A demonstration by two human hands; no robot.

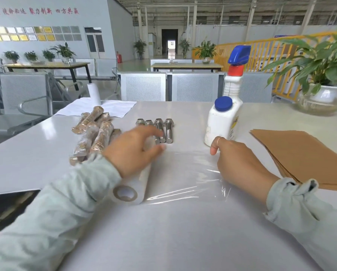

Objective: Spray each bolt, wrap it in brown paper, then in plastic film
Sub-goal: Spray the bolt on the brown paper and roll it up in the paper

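My left hand (pixel 133 148) lay over the roll of plastic film (pixel 136 184), fingers curved round its top and gripping it against the table (pixel 163 241). My right hand (pixel 240 161) held the free edge of the film, fingers curled down on it, so a clear sheet (pixel 185 173) was stretched flat between my two hands. Beyond my left fingers four bare bolts (pixel 160 130) lay side by side in a row, heads away from me. To their left sat the pile of wrapped bolts (pixel 94 133), brown under shiny film. The white bottle with the blue cap (pixel 222 122) stood just beyond my right thumb, the spray bottle (pixel 235 75) behind it, and the stack of brown paper (pixel 300 153) lay at my right
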